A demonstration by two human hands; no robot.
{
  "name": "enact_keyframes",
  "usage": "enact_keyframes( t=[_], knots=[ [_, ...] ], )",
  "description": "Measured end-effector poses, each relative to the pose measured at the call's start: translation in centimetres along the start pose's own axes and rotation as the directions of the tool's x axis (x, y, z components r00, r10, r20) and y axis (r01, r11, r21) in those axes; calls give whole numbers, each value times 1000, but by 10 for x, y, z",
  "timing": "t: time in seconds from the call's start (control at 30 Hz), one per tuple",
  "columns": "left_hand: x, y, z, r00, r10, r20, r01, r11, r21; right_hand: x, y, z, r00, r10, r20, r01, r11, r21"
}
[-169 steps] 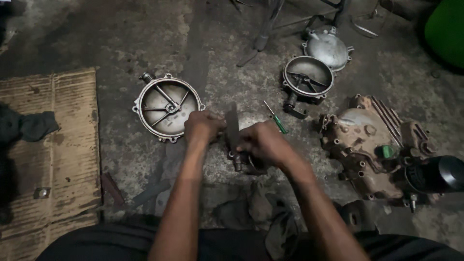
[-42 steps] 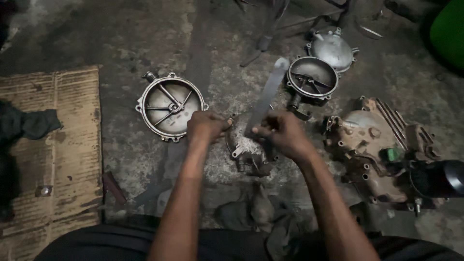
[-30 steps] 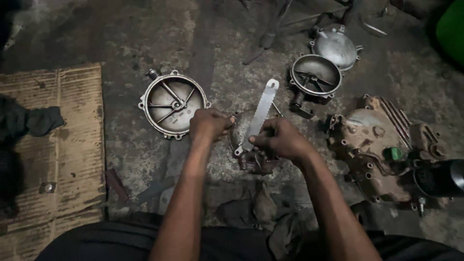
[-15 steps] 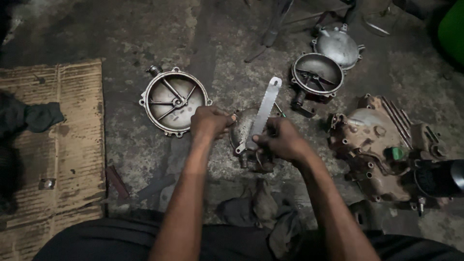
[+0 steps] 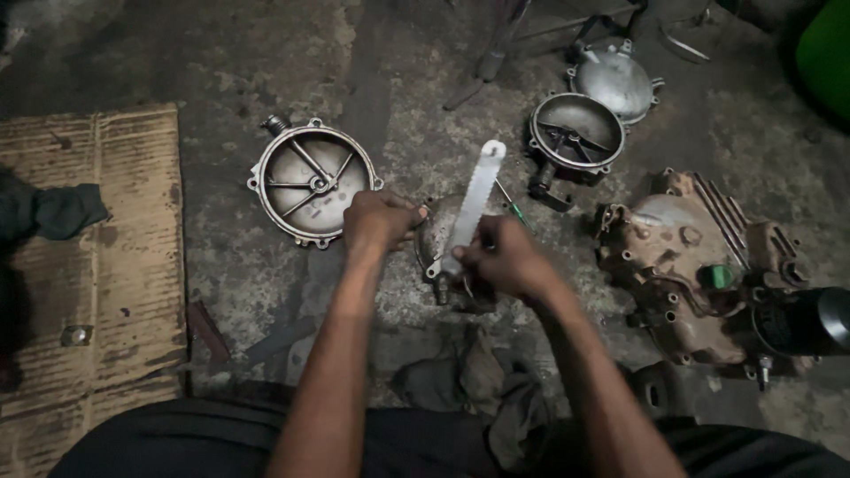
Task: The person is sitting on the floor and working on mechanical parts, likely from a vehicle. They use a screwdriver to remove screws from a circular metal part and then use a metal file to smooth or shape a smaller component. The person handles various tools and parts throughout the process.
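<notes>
Right hand (image 5: 500, 257) is closed around the lower end of a flat metal bar (image 5: 472, 199) that sticks up and away, its lower end on a small grey casting (image 5: 434, 239) on the concrete floor (image 5: 204, 62). Left hand (image 5: 379, 219) is curled on the casting's left edge, looks like it's gripping, though it's dim. Worn cardboard sheet (image 5: 97, 265) lies flat along the left edge, round finned cover (image 5: 310, 181) just beside the left hand, brown engine case (image 5: 682, 265) off right, bare floor between.

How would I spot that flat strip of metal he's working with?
Start at the big round cover lying open on the concrete floor, then move right to the two hands. The flat metal strip sticks up from the right hand: pale, straight, thin, with a round end, unlike the bulky castings around it.
</notes>
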State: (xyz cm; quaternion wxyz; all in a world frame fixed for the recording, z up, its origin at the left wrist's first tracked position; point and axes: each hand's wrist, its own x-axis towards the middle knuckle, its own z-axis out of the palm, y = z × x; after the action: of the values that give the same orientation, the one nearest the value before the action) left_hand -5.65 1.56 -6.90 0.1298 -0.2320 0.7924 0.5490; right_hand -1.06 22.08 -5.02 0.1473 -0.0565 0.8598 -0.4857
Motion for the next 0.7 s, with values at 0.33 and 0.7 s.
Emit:
enact_keyframes(
  t=[0.33,0.7],
  knots=[
    [6,-3,2,1000,-1,16,2,998,-59,-5,-14,-8,992,123,28,-123,992,-21],
    [3,-1,-1,999,28,-46,-20,985,173,-7,-27,2,988,-60,-139,8,938,-347]
  ],
)
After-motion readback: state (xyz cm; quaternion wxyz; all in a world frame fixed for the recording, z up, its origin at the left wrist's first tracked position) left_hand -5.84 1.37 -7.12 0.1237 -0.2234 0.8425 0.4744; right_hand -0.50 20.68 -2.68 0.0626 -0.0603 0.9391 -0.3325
